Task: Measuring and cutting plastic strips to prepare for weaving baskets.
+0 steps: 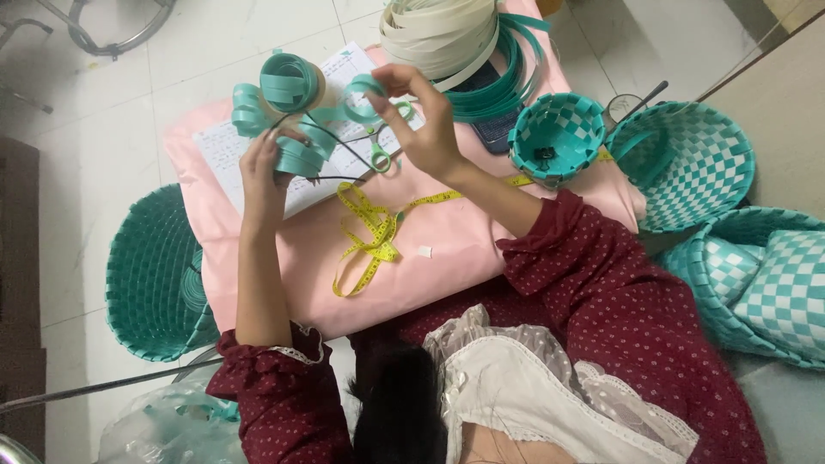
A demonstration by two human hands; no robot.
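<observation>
My left hand (pixel 262 176) is raised over a pink cloth-covered surface (pixel 447 249) and grips a cluster of curled teal plastic strip loops (pixel 290 86). My right hand (pixel 425 125) pinches the end of one teal strip loop (pixel 365 96) that joins the same cluster. Thin dark strands (pixel 339 148) run from the cluster across the gap between my hands. Below them lie green-handled scissors (pixel 381 156) and a sheet of written paper (pixel 225 153). A yellow tape measure (pixel 371 242) trails loosely across the pink surface.
Coils of white and teal strip (pixel 455 39) sit at the far edge beside a dark phone (pixel 496 131). A small teal-and-white woven basket (pixel 559 137) and larger checked baskets (pixel 696 163) (pixel 765 283) stand right. A plain teal basket (pixel 155 275) lies left on the tiled floor.
</observation>
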